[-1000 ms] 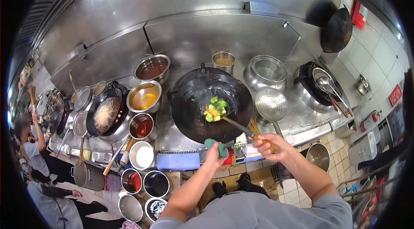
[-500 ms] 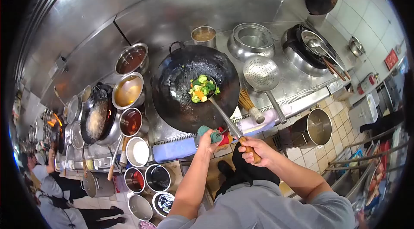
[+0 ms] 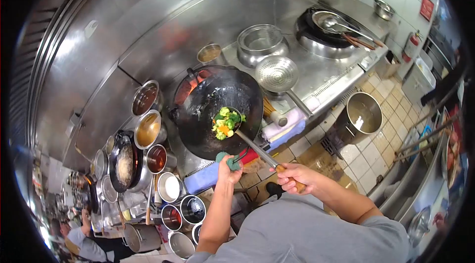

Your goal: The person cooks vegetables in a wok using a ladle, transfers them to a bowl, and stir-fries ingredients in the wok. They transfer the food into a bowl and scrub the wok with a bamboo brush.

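My left hand is closed around a green cloth at the near side of the black wok, where its handle is. My right hand grips the wooden handle of a long metal ladle. The ladle's bowl is inside the wok, filled with chopped vegetables: green broccoli pieces and some orange bits. The wok is tilted, and an orange glow of flame shows behind its far left edge.
A perforated strainer and a bamboo brush lie right of the wok. Pots of liquid, including a yellowish one, line the left. A large pot stands on the right. A co-worker is at lower left.
The wok has tipped, exposing flame behind its far edge. My left hand still grips the cloth, and the ladle of vegetables stays inside the wok. The camera view has turned.
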Demonstrator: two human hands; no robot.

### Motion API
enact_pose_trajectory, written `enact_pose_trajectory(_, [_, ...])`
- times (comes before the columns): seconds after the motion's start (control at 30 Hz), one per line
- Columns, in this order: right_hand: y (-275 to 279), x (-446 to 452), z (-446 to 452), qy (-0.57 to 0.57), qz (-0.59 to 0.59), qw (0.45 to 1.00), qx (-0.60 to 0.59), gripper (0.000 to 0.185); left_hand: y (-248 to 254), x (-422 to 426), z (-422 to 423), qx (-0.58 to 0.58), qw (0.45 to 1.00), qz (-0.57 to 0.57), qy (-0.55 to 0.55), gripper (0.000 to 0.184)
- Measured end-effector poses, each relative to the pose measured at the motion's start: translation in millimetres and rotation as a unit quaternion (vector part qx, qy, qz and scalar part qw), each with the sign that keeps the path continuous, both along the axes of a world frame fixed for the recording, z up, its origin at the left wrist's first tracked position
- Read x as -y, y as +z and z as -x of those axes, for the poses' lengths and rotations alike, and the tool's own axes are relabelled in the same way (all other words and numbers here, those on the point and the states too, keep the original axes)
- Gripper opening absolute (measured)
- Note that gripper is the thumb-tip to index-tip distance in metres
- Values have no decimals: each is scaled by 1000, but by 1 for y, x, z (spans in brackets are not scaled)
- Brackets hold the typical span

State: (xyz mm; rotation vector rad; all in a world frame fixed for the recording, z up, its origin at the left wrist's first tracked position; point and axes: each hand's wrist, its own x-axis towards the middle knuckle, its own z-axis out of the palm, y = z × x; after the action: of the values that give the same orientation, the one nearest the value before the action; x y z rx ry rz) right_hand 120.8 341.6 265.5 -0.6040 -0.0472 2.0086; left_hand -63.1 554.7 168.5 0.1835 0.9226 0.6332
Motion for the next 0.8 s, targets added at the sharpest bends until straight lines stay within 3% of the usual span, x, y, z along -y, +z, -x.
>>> enact_pose_trajectory(0.03, [5,13,2,-9,19,999,41,31,4,11,3,-11,1000,12,-4,12])
enact_pose_trajectory(0.13, [11,54,5,-26,8,998,64,30,8,46,16,-22,999,-10,-42,8])
enact_pose_trajectory(0.27, [17,120,1,-51,-27,998,16,26,12,105,30,1,984,-84,-156,11])
enact_pose_trajectory(0.3, [16,140,4,-74,-43,996,-24,24,20,122,25,-66,983,-76,-154,12])
enact_pose_trajectory(0.37, [15,178,13,-128,-27,990,-44,30,13,139,19,-33,968,-60,-242,12])
enact_pose_trajectory(0.4, [22,196,23,-166,-13,986,-21,28,34,161,5,-91,964,-61,-241,14])
enact_pose_trajectory(0.43, [26,221,31,-195,7,981,0,26,25,167,1,-68,943,-40,-322,14])
enact_pose_trajectory(0.47, [22,246,37,-260,18,965,-3,26,17,180,-15,-119,922,-79,-359,16])
enact_pose_trajectory(0.53, [20,277,55,-291,12,956,29,23,-6,192,-37,-31,906,46,-419,18])
enact_pose_trajectory(0.63, [25,324,79,-402,36,914,47,19,8,249,-88,-60,865,79,-491,16])
enact_pose_trajectory(0.67, [31,339,90,-452,50,888,67,16,-8,257,-100,-70,855,119,-500,17])
enact_pose_trajectory(0.73, [37,373,115,-506,58,857,77,22,-35,271,-120,-50,808,194,-554,18])
enact_pose_trajectory(0.8, [48,405,145,-602,57,793,75,32,-29,302,-132,-73,786,196,-582,19])
